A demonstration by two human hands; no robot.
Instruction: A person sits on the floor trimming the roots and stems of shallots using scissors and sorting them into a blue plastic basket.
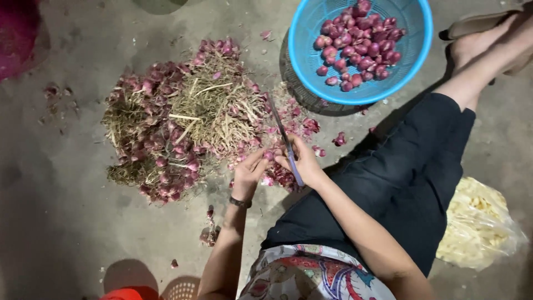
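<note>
Shallot [268, 156] sits pinched between both hands just beside the big shallot pile [177, 122]. Left hand [248, 173] fingers close on it; right hand [302, 161] grips a knife [286, 141]. Beyond the pile stands a blue basket [411, 61] of peeled bulbs.

basket: a round blue plastic basket [300, 50] stood on the floor at the upper right, holding peeled purple shallots [361, 41].
bag: a clear plastic bag [480, 225] of pale yellowish pieces lay at the lower right, just beside the dark trouser leg [405, 183].
floor: bare grey concrete [66, 222], scattered with loose purple skins [210, 233].
cloth: a patterned fabric [311, 275] of red, blue and white showed at the bottom edge.
corner: something magenta [16, 33] sat at the upper left.
bottom left: a red object [119, 294] lay beside a pale perforated one [183, 290].
</note>
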